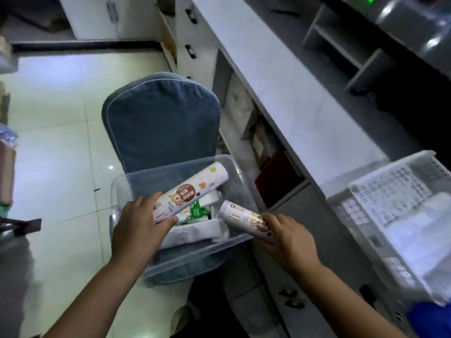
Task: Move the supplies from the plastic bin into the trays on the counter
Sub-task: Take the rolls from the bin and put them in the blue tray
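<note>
A clear plastic bin (195,261) rests on a blue padded chair. My left hand (139,230) grips the near end of a long white printed roll (195,190) that slants up over the bin. My right hand (288,237) holds a shorter white roll (240,215) at the bin's right rim. Inside the bin lie white packets (195,231) and a green pack (199,211). White perforated trays (395,191) stand on the counter at the right; one holds a pale flat item.
The blue chair (163,123) stands against a grey-white counter (305,98) with open shelves and drawers below. A grey shelf unit (353,50) sits at the counter's back. Shiny tiled floor (53,142) spreads to the left.
</note>
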`<state>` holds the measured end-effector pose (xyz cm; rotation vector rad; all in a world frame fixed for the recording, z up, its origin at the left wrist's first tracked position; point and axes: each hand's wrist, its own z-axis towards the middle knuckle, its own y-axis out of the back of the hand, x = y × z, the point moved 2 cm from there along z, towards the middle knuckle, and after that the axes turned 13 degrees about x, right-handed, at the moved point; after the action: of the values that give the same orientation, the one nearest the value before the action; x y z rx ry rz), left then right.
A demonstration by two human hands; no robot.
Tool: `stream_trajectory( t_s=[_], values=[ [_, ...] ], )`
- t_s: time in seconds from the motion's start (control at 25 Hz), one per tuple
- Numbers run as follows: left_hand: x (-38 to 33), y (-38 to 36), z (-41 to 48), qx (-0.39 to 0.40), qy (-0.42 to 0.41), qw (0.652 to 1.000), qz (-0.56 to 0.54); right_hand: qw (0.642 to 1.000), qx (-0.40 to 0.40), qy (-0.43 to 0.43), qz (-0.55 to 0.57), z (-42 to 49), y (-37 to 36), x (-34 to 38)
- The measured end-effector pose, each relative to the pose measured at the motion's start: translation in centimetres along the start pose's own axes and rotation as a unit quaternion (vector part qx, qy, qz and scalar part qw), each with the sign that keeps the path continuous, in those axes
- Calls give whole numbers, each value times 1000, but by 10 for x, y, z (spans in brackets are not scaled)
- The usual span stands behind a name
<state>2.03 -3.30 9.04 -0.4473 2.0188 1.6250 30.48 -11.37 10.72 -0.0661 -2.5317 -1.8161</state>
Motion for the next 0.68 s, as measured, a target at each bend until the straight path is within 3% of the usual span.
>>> stream_trajectory(
  t_s=[0.36,0.68],
  values=[
    [-173,-37,-17,90,-218,970,-58,972,-97,-210,46,-174,44,-82],
    [-299,-111,-65,140,-314,939,-26,901,-148,-385,134,-318,17,-198]
  ],
)
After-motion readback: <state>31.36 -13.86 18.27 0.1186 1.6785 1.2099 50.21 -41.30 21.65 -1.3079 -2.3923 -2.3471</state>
